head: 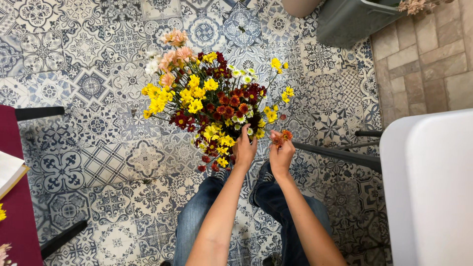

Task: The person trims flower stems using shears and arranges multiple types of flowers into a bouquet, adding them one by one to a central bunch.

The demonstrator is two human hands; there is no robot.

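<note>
My left hand (244,149) grips the stems of a large bouquet (213,101) of yellow, dark red, white and pink flowers, held out over the patterned tile floor. Just to its right, my right hand (281,155) pinches a small orange-red flower (283,136) by its stem, close beside the bouquet. My legs in blue jeans (261,212) show below both arms.
A white table (428,187) fills the right side, with dark metal bars (340,152) running under it. A dark red table (17,216) with a book lies at the left edge. A grey planter (350,19) stands at the top right, beside stone paving (428,54).
</note>
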